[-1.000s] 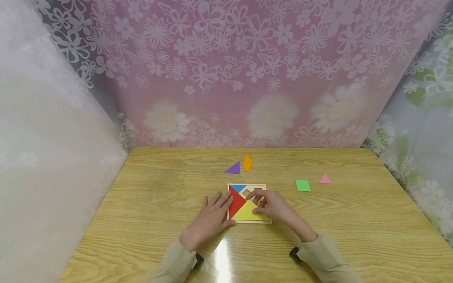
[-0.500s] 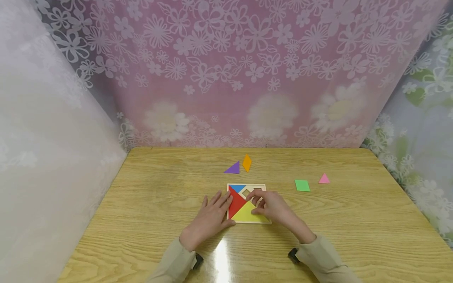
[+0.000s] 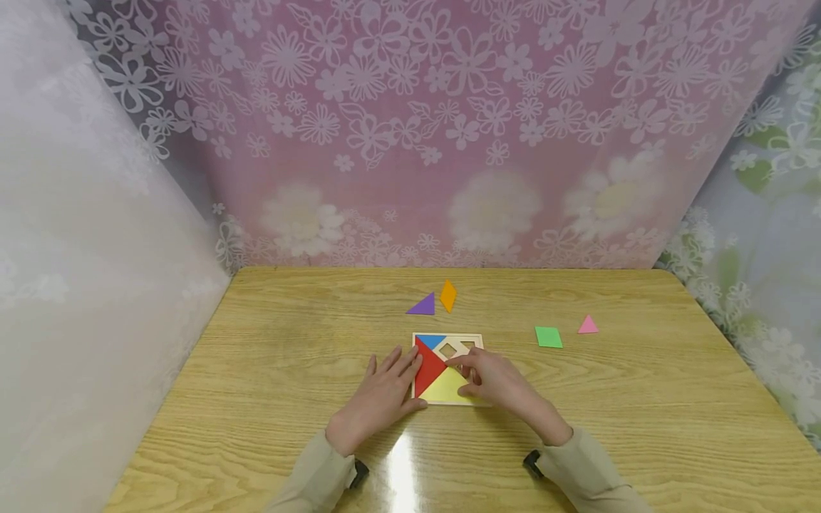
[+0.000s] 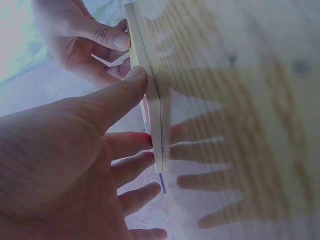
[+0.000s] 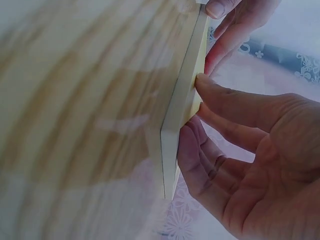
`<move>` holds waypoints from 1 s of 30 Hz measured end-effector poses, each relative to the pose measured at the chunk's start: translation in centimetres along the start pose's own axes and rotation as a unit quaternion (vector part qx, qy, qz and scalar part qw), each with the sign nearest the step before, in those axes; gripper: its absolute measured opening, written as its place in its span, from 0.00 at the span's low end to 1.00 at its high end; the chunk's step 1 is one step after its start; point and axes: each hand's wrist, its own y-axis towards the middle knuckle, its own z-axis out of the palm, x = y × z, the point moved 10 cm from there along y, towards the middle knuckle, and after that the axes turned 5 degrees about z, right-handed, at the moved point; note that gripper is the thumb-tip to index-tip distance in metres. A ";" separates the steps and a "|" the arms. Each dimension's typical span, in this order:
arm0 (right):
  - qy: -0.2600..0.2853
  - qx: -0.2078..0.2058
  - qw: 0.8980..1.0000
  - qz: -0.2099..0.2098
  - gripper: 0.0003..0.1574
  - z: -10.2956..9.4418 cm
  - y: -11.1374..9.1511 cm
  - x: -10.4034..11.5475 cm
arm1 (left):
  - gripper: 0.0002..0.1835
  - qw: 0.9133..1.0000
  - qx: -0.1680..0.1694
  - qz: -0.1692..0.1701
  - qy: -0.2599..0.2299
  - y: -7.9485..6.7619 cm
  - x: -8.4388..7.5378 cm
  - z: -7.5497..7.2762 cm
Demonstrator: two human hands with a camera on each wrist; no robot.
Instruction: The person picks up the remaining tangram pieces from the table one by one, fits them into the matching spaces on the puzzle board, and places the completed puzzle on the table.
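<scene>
A wooden tangram tray (image 3: 452, 403) lies on the table, holding a blue triangle (image 3: 430, 340), a red triangle (image 3: 428, 368) and a yellow triangle (image 3: 442, 389). My left hand (image 3: 380, 400) rests with spread, fairly straight fingers at the tray's left edge, fingertips over the red triangle; the thumb touches the near corner. My right hand (image 3: 500, 381) bends over the right side, thumb and index finger gripping the yellow triangle at the tray. In the right wrist view, the thumb (image 5: 232, 100) presses on the yellow piece. The right hand covers part of that piece and the tray's right side.
Beyond the tray lie a purple triangle (image 3: 425, 306) and an orange parallelogram (image 3: 448, 296). A green piece (image 3: 548, 337) and a pink triangle (image 3: 588, 325) lie to the right. Floral curtains (image 3: 449, 142) border the wooden table (image 3: 295, 335).
My right hand's index finger has shifted slightly toward me, uncovering more of the tray's cutouts. The left hand and the loose pieces have stayed in place.
</scene>
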 end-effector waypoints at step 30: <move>0.064 -0.055 0.996 0.019 0.08 -2.4 0.6 -1.5 | 0.40 1.000 -0.005 0.005 -0.002 0.0 -0.2 -0.1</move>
